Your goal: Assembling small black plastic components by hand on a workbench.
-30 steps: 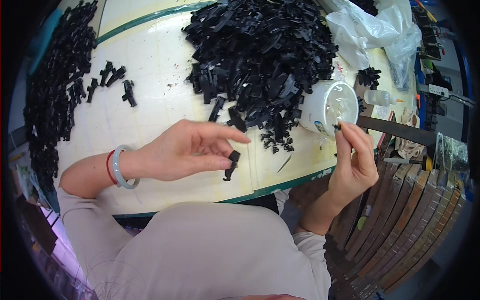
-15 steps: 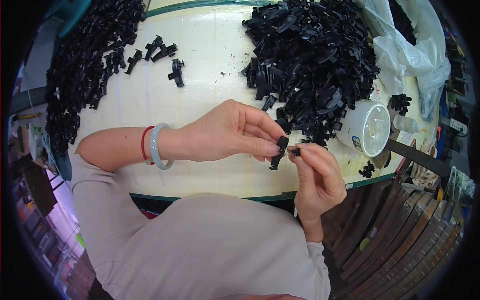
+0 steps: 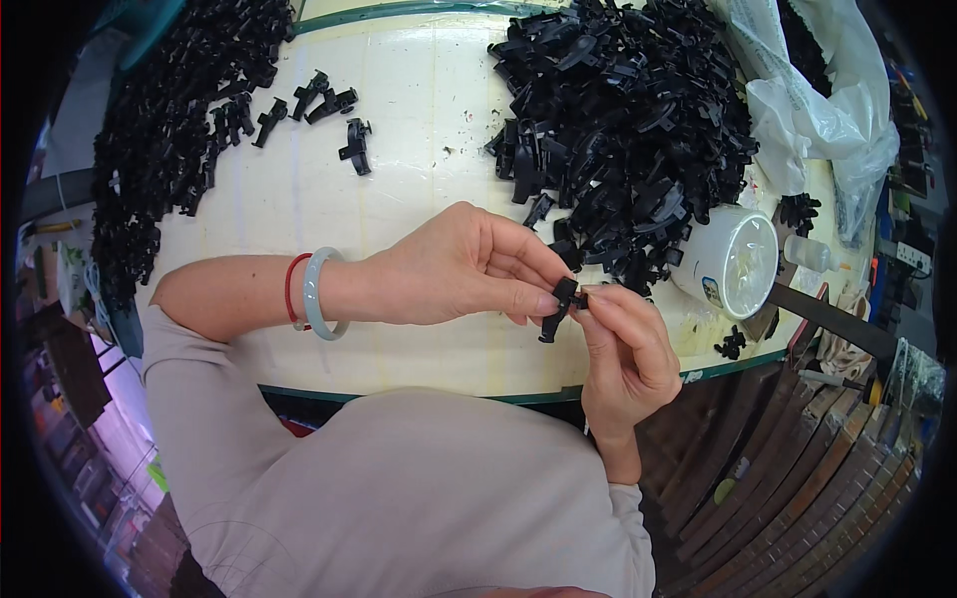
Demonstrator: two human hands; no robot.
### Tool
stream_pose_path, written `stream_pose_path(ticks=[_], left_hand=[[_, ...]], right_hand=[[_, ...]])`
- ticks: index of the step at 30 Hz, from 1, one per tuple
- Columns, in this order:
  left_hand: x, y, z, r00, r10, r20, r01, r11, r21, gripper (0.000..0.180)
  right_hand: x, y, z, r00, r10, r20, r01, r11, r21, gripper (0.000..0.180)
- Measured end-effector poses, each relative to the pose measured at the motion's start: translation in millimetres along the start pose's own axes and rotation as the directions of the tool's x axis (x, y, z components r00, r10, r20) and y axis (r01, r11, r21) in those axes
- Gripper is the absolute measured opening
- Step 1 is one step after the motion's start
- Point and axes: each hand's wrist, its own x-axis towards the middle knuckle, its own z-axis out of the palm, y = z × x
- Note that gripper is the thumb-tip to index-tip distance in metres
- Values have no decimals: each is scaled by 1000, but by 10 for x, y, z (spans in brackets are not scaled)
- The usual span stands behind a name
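My left hand (image 3: 478, 267) is closed, its thumb and fingers pinching a black plastic clip (image 3: 558, 311) that stands upright. In my right hand (image 3: 630, 349), thumb and forefinger pinch a small black plastic piece (image 3: 580, 300). That piece touches the right side of the clip; whether it is seated in it I cannot tell. Both hands are above the near part of the cream table (image 3: 419, 369). Just beyond them rises a big pile of loose black plastic parts (image 3: 628, 110).
Black clips with fittings form a long heap (image 3: 169, 120) at the far left, with several single clips (image 3: 356, 148) beside it. To the right are a white tub (image 3: 733, 261) on its side, a small bottle (image 3: 809, 253), a plastic bag (image 3: 827, 120) and a dark metal bar (image 3: 832, 317).
My right hand has moved slightly left, bringing the small black piece from just beside the clip up against it. My left hand has hardly moved.
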Motion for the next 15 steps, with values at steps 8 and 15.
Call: stream_pose_path(ticks=[8,15], left_hand=[[-11,11,2,1000,-3,-17,4,999,51,20],[-37,5,20,999,-11,-36,15,994,107,19]], right_hand=[[28,19,4,993,-104,52,106,993,-45,22],[-16,5,56,997,-70,16,70,997,8,24]])
